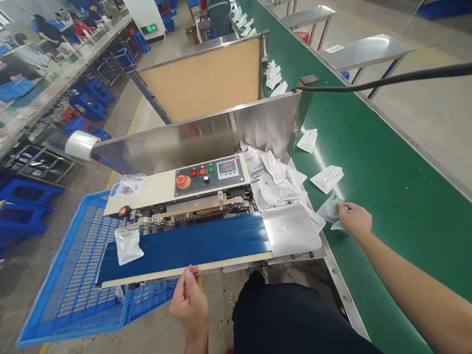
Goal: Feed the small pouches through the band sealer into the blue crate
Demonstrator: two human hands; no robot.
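Observation:
My right hand (356, 220) is over the green conveyor belt (399, 228), its fingers closed on the edge of a small white pouch (329, 209). Another white pouch (328, 178) lies just beyond it on the belt. My left hand (190, 299) is at the front edge of the band sealer's blue belt (209, 243), fingers curled together with nothing seen in them. One pouch (128, 245) is at the left end of the blue belt. A pile of white pouches (276, 181) sits beside the band sealer (157, 190), behind its metal feed plate (293, 230).
A blue plastic crate (74, 276) stands below the sealer's left end. Behind the machine rises a metal panel (198, 136). A black cable (402, 77) crosses above the green belt. Other people sit at a long bench (62, 65) on the left.

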